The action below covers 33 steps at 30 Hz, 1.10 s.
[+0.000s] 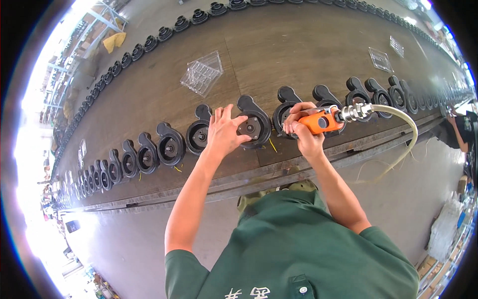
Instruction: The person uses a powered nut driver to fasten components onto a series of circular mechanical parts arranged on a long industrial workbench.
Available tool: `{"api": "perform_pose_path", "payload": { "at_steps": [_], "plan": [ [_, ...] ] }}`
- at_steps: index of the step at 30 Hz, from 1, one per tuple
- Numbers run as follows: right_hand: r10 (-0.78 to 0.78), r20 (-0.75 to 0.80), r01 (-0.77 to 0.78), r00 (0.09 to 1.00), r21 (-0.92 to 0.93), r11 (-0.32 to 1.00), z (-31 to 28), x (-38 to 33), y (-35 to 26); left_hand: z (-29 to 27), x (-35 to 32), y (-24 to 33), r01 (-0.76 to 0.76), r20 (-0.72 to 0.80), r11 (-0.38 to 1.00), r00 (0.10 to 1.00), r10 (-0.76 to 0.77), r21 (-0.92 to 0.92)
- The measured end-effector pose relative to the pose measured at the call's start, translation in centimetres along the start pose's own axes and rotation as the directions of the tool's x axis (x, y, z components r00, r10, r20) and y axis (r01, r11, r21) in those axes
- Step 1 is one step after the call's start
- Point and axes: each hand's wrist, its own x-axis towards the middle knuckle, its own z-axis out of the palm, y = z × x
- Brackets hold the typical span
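Note:
My left hand (225,130) is spread over the left rim of a round black blower housing (255,107), thumb and index finger touching it. That housing has a dark disc plate (250,128) across its centre, with small fasteners around it. My right hand (304,130) is wrapped around an orange air tool (318,121), held above the row just right of that housing. A metal fitting (356,112) joins the tool to a pale hose (411,127). The tool's working tip is hidden by my fingers. Another black housing (287,94) lies partly under my right hand.
More black housings (170,144) line the near edge of the long brown table (279,50), and another row (181,22) follows its far edge. Clear plastic trays (203,74) lie between. The hose loops down past the table edge. A person (463,129) stands at far right.

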Motion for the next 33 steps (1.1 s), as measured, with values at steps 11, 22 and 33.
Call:
{"api": "perform_pose_path", "payload": {
  "at_steps": [11,22,33],
  "plan": [
    [0.077,-0.028,-0.080,0.997,-0.112,0.990,3.7,2.4,4.8,0.8,0.5,0.4,0.067,0.062,0.995,0.996,-0.072,0.069],
    [0.031,-0.038,-0.036,0.999,-0.135,0.990,5.0,4.0,6.8,1.9,1.1,0.7,0.125,0.132,0.980,0.981,-0.145,0.154],
    [-0.027,-0.019,0.023,0.999,-0.178,0.984,4.5,5.6,8.2,1.9,1.2,0.5,0.138,0.136,0.976,0.977,-0.162,0.166]
  ]
}}
